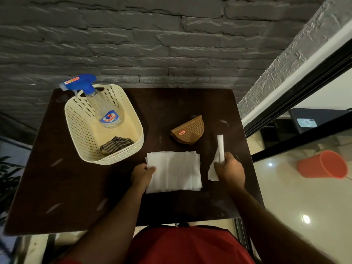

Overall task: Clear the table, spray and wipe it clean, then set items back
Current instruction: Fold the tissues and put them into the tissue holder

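Our right hand [229, 168] is curled around a folded napkin [218, 159], holding it upright off the table, one end sticking up toward the wall, the other hanging below the fist. Our left hand [142, 175] pinches the near-left corner of the napkin stack [174, 171], thumb on top, the rest of the stack lying flat on the dark table [57, 187].

Just beyond the right hand stands the brown napkin holder [188, 130], half-round, with nothing visible in it. Farther left sits the cream basket [76, 134], holding the spray bottle [101, 105] leaned against its far rim and a striped cloth [116, 143] bunched at its near end.

Progress, as we judge it: bottle and cloth are back in the basket, and the tabletop shows only faint smears of glare, so spraying and wiping look done. We seem to be in the setting-back stage, folding napkins for the holder. Left to do: fold the stack and load the holder.

The napkins are white, thin, slightly fanned at the edges, not squared up. The one in hand is creased lengthwise and limp.
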`<state>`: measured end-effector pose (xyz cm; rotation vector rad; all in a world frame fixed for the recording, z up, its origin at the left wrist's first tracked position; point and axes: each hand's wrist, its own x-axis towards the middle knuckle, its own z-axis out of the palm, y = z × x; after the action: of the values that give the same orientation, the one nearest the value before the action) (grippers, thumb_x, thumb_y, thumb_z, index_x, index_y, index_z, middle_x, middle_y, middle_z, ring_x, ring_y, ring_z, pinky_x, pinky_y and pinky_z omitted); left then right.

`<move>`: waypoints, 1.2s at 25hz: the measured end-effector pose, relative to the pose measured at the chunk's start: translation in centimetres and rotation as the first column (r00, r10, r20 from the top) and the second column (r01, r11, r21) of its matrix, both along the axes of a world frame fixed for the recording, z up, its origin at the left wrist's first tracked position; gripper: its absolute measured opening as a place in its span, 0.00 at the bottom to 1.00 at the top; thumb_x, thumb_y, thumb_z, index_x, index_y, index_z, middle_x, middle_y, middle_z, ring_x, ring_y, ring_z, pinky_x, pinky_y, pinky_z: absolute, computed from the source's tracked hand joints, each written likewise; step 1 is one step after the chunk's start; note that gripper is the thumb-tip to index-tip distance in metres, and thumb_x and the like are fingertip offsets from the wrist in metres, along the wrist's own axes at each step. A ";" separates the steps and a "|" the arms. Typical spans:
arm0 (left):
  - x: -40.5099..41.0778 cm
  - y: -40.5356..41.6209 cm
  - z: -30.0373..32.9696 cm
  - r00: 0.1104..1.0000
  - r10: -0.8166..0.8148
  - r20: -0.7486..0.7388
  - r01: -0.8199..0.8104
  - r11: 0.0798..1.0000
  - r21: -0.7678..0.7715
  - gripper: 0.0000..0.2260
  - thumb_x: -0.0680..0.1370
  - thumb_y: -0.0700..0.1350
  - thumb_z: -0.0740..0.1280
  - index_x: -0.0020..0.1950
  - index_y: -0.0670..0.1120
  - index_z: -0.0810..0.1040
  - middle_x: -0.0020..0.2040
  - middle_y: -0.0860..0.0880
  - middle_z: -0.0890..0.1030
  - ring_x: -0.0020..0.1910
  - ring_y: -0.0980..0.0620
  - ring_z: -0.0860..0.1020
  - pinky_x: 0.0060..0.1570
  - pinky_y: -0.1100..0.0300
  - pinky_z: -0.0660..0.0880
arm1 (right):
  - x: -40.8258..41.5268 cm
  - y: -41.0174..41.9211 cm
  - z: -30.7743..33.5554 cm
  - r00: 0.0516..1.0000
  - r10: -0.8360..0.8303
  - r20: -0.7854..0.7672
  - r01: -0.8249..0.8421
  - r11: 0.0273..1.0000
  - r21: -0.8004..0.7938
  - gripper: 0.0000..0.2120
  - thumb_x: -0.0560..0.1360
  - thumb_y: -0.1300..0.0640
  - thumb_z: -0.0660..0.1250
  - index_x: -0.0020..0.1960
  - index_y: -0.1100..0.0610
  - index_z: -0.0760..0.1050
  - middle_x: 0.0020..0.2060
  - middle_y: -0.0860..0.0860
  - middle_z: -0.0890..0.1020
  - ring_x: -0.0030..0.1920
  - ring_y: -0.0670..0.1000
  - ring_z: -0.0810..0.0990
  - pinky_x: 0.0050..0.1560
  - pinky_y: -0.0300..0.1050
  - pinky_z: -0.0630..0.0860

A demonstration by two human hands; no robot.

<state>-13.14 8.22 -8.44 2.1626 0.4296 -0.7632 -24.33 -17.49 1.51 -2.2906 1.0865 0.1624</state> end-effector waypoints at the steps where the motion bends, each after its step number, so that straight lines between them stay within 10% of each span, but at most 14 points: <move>1: 0.2 0.1 0.1 1.000 -0.020 -0.006 0.020 1.000 -0.001 0.11 0.74 0.48 0.71 0.50 0.41 0.80 0.49 0.43 0.82 0.47 0.44 0.79 0.49 0.49 0.78 | 0.2 0.5 -0.1 0.999 0.040 -0.032 -0.041 0.998 -0.047 0.15 0.76 0.51 0.66 0.61 0.53 0.72 0.45 0.51 0.81 0.43 0.54 0.82 0.42 0.53 0.82; 6: 1.0 0.3 0.8 0.994 -0.108 -0.017 0.108 0.994 0.029 0.12 0.74 0.48 0.71 0.53 0.42 0.79 0.50 0.44 0.81 0.49 0.43 0.79 0.50 0.48 0.79 | 1.7 5.1 -3.0 0.922 0.317 -0.222 -0.334 0.941 -0.046 0.12 0.76 0.54 0.65 0.59 0.54 0.73 0.47 0.52 0.82 0.45 0.54 0.81 0.43 0.53 0.81; 15: 1.2 1.6 0.7 0.985 -0.172 -0.012 0.172 0.984 0.053 0.07 0.74 0.44 0.72 0.50 0.44 0.80 0.49 0.44 0.82 0.48 0.44 0.80 0.48 0.45 0.80 | 2.8 7.5 -4.2 0.930 0.327 -0.168 -0.355 0.918 -0.178 0.06 0.76 0.56 0.60 0.45 0.56 0.74 0.37 0.50 0.78 0.35 0.53 0.78 0.34 0.48 0.79; 30: -0.4 1.5 1.7 0.973 -0.225 -0.057 0.227 0.973 0.046 0.11 0.71 0.44 0.74 0.51 0.44 0.79 0.50 0.45 0.82 0.49 0.45 0.80 0.51 0.47 0.79 | 2.4 8.2 -7.2 0.747 0.618 -0.244 -0.584 0.786 0.204 0.34 0.71 0.38 0.70 0.71 0.51 0.67 0.62 0.54 0.78 0.58 0.54 0.78 0.56 0.49 0.76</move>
<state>-13.58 9.69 -6.70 2.2706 0.2332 -0.9445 -21.92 -9.29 -5.69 -2.4821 0.3951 0.8341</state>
